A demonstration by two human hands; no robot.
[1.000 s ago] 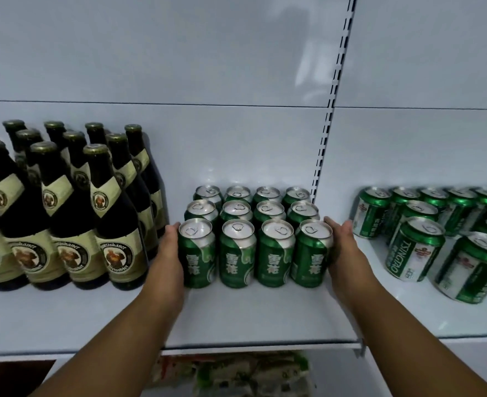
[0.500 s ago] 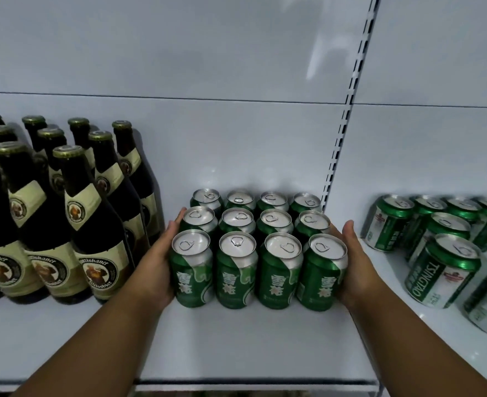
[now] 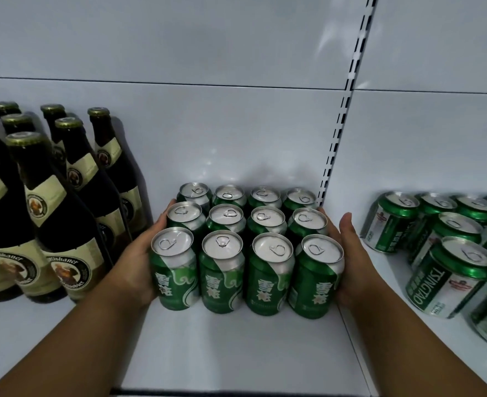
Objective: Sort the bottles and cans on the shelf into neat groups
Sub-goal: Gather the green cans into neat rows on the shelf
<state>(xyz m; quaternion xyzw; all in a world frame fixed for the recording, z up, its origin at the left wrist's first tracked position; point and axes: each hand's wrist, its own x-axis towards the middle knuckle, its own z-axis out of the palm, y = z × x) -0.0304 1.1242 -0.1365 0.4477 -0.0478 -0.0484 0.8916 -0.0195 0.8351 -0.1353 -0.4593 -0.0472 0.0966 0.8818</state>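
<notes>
Twelve green cans [image 3: 245,247] stand in a tight block, three rows of four, on the white shelf [image 3: 236,353], close to the back wall. The left hand [image 3: 139,265] lies flat against the left flank of the block, fingers straight along the front and middle cans; the right hand [image 3: 348,259] does the same on the right flank, palm pressed to the front corner can. Neither hand grips a can: both are open and squeeze the block between them.

Dark bottles [image 3: 64,224] stand in rows just beside the left hand, and a looser group of Tsingtao cans [image 3: 448,267] sits beyond the slotted upright [image 3: 339,133] on the right.

The risk from here is in the squeeze. Pressure from the two sides only bears on the outer columns, so if the block is slid, the inner cans could lag or the rows could skew. A push too high on the cans could tip a front one forward towards the shelf edge. The back of the left hand is near the closest bottle, and a sideways nudge could knock it into its neighbours.
</notes>
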